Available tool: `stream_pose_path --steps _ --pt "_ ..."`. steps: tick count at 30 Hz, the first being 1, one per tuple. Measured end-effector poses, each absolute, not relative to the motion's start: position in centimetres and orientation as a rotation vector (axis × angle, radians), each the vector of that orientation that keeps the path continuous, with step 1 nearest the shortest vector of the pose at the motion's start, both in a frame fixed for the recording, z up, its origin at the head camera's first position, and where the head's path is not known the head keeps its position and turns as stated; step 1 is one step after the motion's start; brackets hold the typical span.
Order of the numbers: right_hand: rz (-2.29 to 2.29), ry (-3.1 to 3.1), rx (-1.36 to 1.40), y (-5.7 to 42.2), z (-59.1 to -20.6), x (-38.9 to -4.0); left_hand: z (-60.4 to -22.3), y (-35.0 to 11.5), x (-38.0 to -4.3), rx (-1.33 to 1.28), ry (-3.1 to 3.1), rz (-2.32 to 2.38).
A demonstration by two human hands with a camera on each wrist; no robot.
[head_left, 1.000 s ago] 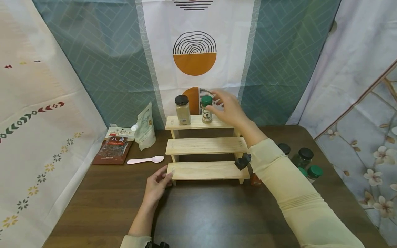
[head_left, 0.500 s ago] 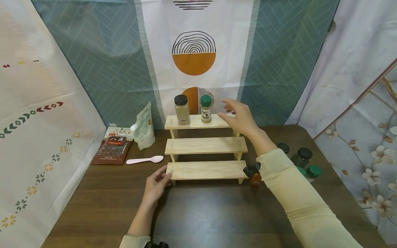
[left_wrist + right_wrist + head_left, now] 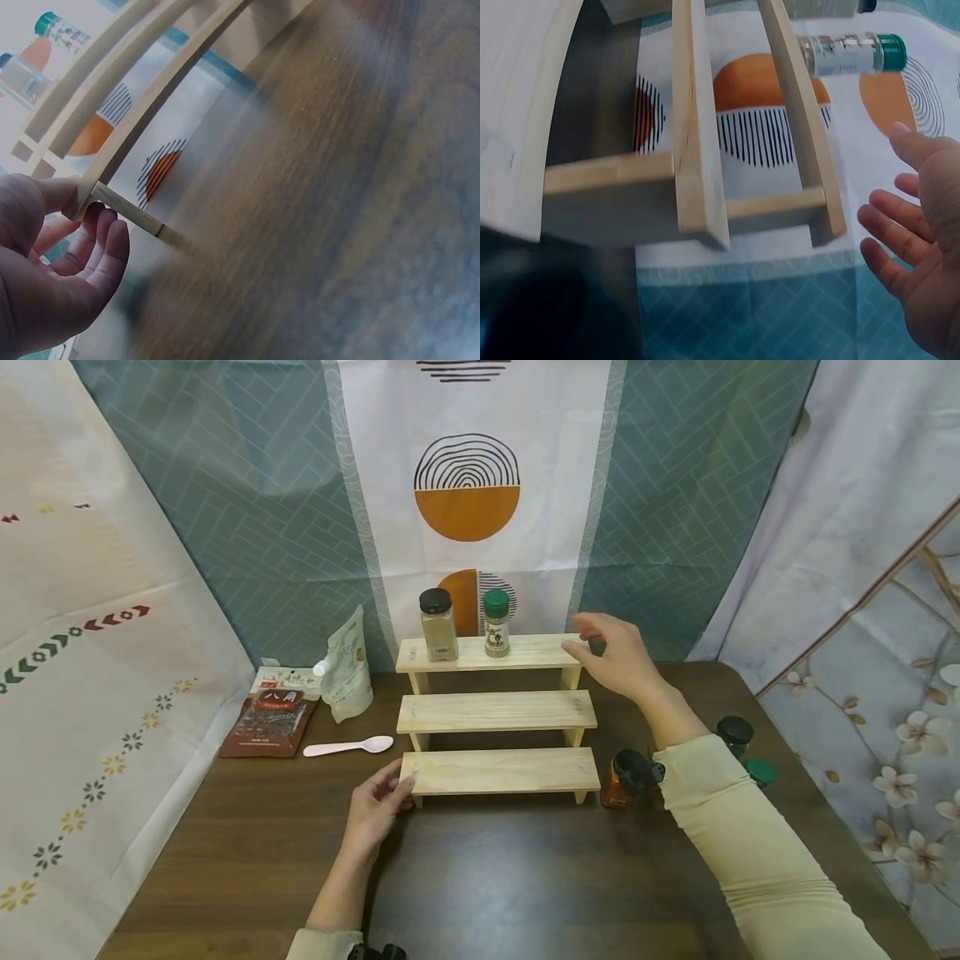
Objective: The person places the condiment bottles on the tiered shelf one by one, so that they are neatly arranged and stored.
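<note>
A three-tier wooden step rack [image 3: 497, 711] stands on the table. With thumb above and curled fingers beneath, my left hand [image 3: 377, 810] grips the left end of its lowest tier, seen closely in the left wrist view. On the top tier stand a black-lidded spice jar [image 3: 440, 628] of pale powder and, to its right, a smaller green-capped spice bottle [image 3: 497, 628]. My right hand [image 3: 618, 653] hovers by the top tier's right end, fingers spread and holding nothing; the right wrist view shows a gap between it and the rack.
Left of the rack lie a pink spoon [image 3: 348, 746] and a red-brown star anise packet [image 3: 272, 722], beside a standing spouted pouch [image 3: 347, 668]. A jar with orange-red contents [image 3: 615, 789] stands right of the rack. Farther right are a black-lidded jar [image 3: 735, 732] and a green lid [image 3: 761, 772], partly behind my sleeve.
My right hand has moved right, away from the green-capped spice bottle, which stays standing on the top tier. The left hand keeps its grip on the rack.
</note>
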State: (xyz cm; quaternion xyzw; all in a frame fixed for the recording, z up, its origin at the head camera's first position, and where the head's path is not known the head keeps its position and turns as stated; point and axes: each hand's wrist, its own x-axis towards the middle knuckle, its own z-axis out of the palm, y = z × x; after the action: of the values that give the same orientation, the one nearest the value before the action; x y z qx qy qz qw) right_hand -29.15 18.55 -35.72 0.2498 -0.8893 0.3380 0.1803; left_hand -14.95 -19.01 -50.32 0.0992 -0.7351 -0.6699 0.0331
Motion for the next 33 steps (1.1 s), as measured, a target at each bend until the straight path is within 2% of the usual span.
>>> stream_pose_path --steps 33 --pt "0.832 -2.589 0.604 26.2 -38.4 -25.0 -50.1 -19.0 -14.8 0.287 -2.297 -2.031"
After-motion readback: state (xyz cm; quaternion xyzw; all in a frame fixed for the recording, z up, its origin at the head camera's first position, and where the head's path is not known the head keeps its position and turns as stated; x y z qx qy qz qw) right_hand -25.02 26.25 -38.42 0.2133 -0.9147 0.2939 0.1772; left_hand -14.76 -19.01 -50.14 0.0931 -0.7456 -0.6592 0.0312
